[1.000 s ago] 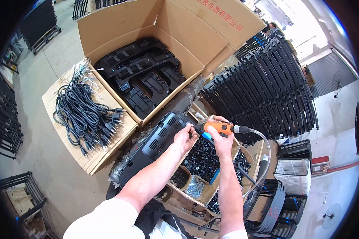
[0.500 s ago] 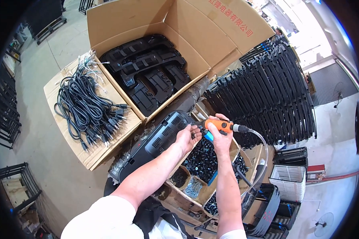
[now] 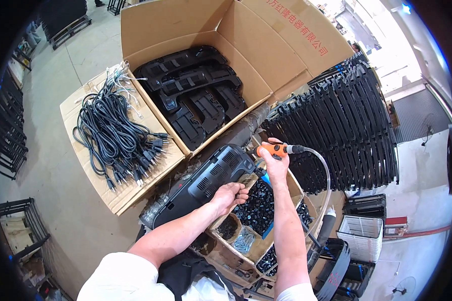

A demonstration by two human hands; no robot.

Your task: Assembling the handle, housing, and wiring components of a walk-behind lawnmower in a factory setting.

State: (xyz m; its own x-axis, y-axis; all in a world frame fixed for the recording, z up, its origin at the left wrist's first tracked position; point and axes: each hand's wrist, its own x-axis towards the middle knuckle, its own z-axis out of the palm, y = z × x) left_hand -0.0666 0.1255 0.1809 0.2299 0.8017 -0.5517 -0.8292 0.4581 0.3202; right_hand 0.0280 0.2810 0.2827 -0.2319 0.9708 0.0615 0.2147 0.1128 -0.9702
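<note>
- Orange air tool (image 3: 273, 150) sits in the right hand (image 3: 275, 163), its body enclosed by the fingers; the nose points toward the upper end of the black housing (image 3: 203, 181); whether nose and housing touch cannot be told.
- Black housing lies slanted, vented face up, along the left side of the divided parts box (image 3: 258, 249); neither hand visibly clamps it.
- Left hand (image 3: 227, 196) hangs at the box's left edge, near the loose black fasteners (image 3: 258, 205); its fingers are bent and drawn together; whether they pinch a small part cannot be told.
- Risk, housing: it could turn or slide; cause, tool pressure on an end that no hand steadies.
- Risk, surface: the nose could skid and scratch the plastic; cause, a tilted approach.
- Risk, small parts: a piece could drop or be mixed with the silver screws (image 3: 244, 240); cause, a loose pinch above adjoining compartments.
- Risk, tool: it could be tugged off line; cause, the clear hose (image 3: 325, 170) catching on the box.
</note>
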